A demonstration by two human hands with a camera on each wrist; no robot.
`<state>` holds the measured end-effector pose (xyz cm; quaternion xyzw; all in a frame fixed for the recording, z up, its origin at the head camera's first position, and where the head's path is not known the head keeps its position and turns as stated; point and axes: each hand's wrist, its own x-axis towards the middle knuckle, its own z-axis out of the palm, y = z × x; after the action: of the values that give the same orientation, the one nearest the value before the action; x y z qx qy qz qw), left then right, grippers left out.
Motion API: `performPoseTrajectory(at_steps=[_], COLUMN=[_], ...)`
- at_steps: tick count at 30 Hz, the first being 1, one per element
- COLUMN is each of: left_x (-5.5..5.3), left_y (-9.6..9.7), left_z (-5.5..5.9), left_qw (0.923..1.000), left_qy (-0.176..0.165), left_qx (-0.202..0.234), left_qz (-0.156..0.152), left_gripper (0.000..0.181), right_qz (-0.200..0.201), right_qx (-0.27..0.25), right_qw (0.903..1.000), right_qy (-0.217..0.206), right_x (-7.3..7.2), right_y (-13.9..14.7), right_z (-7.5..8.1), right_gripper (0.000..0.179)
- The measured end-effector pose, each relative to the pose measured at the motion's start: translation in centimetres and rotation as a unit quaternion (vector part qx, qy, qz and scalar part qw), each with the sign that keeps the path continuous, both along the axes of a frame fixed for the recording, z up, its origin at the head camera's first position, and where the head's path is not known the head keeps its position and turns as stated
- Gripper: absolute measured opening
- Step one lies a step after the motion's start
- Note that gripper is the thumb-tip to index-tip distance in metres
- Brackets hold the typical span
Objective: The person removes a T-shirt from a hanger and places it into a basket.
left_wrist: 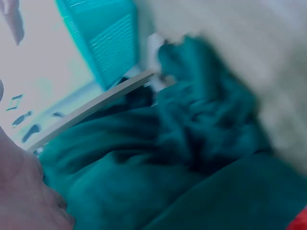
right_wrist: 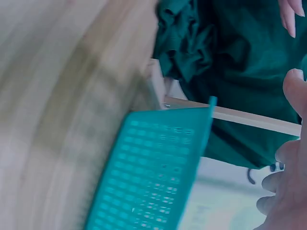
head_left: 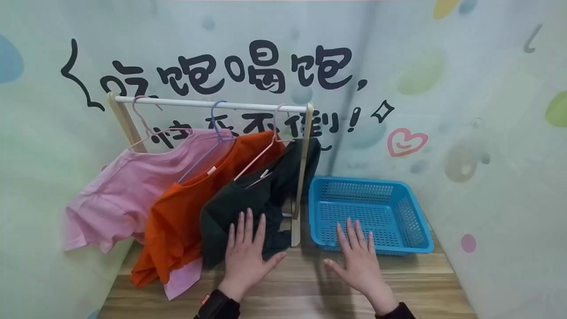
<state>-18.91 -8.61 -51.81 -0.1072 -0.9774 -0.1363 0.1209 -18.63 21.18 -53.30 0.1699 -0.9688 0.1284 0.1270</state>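
Observation:
With fingers spread and straight, my left hand (head_left: 246, 257) is in front of the dark green shirt (head_left: 234, 208); whether it touches the cloth I cannot tell. My right hand (head_left: 358, 261), also with straight fingers, is over the near rim of the blue plastic basket (head_left: 421, 248) and holds nothing. Beside the green shirt hang an orange shirt (head_left: 177, 221) and a pink shirt (head_left: 128, 190). All three are on hangers on a small rack with a white rail (head_left: 186, 103). Green cloth (left_wrist: 124, 187) fills much of the left wrist view.
A wooden post (head_left: 303, 177) of the rack stands between the green shirt and the basket. The wood-grain table (head_left: 292, 283) lies below. Printed walls (head_left: 496, 133) rise behind and at both sides. A pink cloth corner (head_left: 184, 281) hangs below the orange shirt.

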Motion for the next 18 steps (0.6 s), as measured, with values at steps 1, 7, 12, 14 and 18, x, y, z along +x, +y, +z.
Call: performPoseTrajectory(at_steps=[1, 7, 12, 14, 18], left_x=[-0.1, -0.4, -0.6, -0.9, -1.7], left_y=[0.0, 0.1, 0.1, 0.1, -0.1], left_z=[0.7, 4.2, 6.2, 6.9, 8.5], left_qw=[1.0000, 0.9983, 0.9953, 0.9941, 0.9917], left_qy=[0.008, 0.057, 0.096, 0.107, 0.126], left_qx=[-0.001, -0.010, -0.005, -0.002, 0.012], left_qz=[0.000, -0.005, -0.013, -0.015, -0.021], left_gripper=[0.105, 0.104, 0.102, 0.102, 0.100], right_qz=[0.001, 0.006, 0.015, 0.018, 0.022], right_qx=[-0.002, -0.016, -0.035, -0.045, -0.067], right_qw=[1.0000, 0.9994, 0.9972, 0.9961, 0.9920], right_qy=[0.002, 0.029, 0.064, 0.074, 0.105], right_x=[-0.1, -0.7, -1.3, -1.5, -2.1], right_y=[0.0, -0.1, -0.3, -0.4, -0.7], right_z=[0.3, 1.5, 2.5, 2.8, 3.3], right_gripper=[0.095, 0.095, 0.092, 0.091, 0.085])
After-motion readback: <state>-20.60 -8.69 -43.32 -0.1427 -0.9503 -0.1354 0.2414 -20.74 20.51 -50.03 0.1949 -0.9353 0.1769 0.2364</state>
